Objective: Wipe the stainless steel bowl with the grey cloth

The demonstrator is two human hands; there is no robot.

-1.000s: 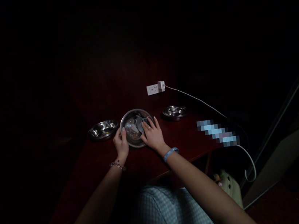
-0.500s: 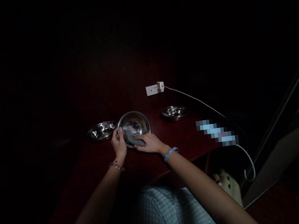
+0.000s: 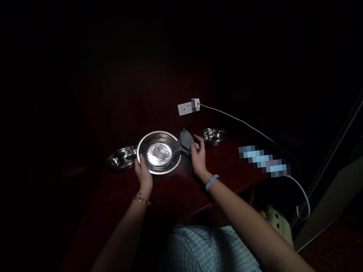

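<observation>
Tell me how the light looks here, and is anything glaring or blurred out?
In the head view, most of the frame sinks to near black around the dim red table; in the head view, glare brightens the inside of the metal bowl in the left hand; in the head view, coarse blocks mask a pale blue patch.

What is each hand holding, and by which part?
Left hand: the metal bowl, by its lower-left rim. Right hand: the gray cloth, by its right side.

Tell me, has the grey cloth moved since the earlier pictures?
Yes: the grey cloth has moved right, from lower left of the wall socket to beneath it.
</observation>
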